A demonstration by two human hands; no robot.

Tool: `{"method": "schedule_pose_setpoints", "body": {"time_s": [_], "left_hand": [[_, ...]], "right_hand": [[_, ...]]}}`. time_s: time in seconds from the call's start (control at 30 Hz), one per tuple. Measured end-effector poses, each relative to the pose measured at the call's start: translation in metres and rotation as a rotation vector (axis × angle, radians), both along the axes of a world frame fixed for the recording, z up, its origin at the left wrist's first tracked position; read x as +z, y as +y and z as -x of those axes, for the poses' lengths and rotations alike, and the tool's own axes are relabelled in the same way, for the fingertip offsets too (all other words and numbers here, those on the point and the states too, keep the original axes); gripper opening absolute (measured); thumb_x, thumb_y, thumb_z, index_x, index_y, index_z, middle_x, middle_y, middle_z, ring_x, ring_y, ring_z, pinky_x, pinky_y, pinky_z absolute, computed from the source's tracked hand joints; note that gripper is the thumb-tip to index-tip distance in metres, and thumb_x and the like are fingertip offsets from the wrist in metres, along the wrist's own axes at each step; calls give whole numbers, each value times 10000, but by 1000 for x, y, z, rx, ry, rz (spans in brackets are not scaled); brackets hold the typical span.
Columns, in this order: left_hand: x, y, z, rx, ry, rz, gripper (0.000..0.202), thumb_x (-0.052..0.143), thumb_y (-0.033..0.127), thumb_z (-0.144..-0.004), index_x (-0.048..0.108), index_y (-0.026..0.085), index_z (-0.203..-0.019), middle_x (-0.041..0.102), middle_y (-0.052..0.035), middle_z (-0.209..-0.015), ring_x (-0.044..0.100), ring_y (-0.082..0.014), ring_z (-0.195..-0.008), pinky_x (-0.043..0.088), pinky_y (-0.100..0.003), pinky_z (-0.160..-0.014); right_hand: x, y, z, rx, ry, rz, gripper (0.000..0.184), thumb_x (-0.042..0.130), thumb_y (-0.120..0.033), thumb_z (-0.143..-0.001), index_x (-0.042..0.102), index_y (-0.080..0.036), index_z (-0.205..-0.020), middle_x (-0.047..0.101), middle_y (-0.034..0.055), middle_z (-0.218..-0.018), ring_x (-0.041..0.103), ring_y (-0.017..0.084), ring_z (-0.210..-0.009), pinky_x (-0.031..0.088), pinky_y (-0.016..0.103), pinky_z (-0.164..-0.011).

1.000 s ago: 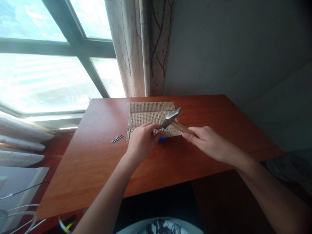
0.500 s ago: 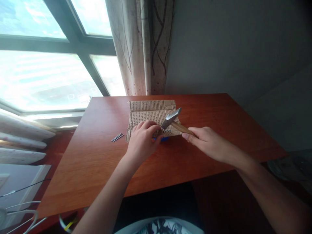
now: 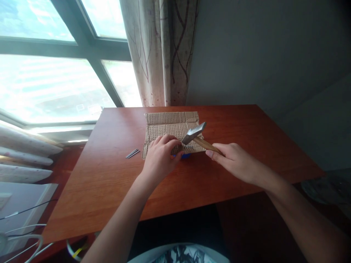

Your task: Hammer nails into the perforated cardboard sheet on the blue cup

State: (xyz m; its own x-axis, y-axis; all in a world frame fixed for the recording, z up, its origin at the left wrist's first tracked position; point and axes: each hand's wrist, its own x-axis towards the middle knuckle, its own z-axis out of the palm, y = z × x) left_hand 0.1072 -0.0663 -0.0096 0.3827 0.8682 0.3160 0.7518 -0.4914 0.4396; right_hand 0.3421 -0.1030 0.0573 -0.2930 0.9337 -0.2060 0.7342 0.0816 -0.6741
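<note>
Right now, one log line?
right grip: holds hammer; left grip: beside hammer head, contents hidden; metal rods: on table, left of mat

Wood-handled hammer [image 3: 194,134], tilted over perforated cardboard [image 3: 168,129]

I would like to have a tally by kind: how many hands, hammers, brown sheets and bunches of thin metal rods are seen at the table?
Hands: 2, the left hand and the right hand
Hammer: 1
Brown sheet: 1
Bunch of thin metal rods: 1 (single rods too small to count surely)
Total: 5
</note>
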Motion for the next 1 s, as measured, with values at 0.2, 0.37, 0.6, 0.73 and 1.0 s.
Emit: {"method": "schedule_pose_setpoints", "body": {"time_s": [0.2, 0.37, 0.6, 0.73, 1.0], "left_hand": [[2, -1, 0, 13, 8, 11, 219, 677, 308, -853, 696, 249, -1063, 671, -49, -1170, 588, -260, -1071, 473, -413, -934], [2, 0, -1, 7, 34, 10, 210, 666, 320, -866, 694, 248, -1061, 668, -47, -1171, 588, -261, -1064, 476, -416, -921], [9, -10, 5, -10, -55, -76, 190, 599, 293, -912, 672, 224, -1074, 674, -69, -1155, 611, -247, -1055, 496, -410, -918], [14, -13, 34, 130, -169, -149, 203, 567, 305, -923, 670, 220, -1077, 680, -64, -1145, 644, -216, -1028, 517, -364, -908], [-4, 0, 120, 392, 118, -6, 243, 526, 374, -911, 698, 225, -996, 710, -30, -934, 639, -175, -726, 456, -287, -666]], "right_hand": [[-2, -1, 3, 21, -10, -14, 393, 441, -508, -975, 574, -199, -772, 529, -19, -647, 454, 120, -567, 299, 263, -524], [-1, -1, -2, -50, 19, -85, 425, 477, -537, -956, 499, -202, -696, 458, -36, -598, 410, 109, -538, 271, 270, -505], [-15, 9, -12, -357, 459, -342, 474, 602, -559, -885, 378, -229, -629, 347, -47, -539, 324, 102, -476, 250, 283, -451], [-31, 25, -11, -406, 684, -404, 537, 542, -600, -909, 289, -245, -595, 241, -73, -474, 254, 88, -391, 218, 278, -398], [-51, 39, -9, -518, 748, -553, 572, 480, -693, -893, 247, -252, -612, 233, -73, -496, 251, 88, -392, 232, 269, -374]]}}
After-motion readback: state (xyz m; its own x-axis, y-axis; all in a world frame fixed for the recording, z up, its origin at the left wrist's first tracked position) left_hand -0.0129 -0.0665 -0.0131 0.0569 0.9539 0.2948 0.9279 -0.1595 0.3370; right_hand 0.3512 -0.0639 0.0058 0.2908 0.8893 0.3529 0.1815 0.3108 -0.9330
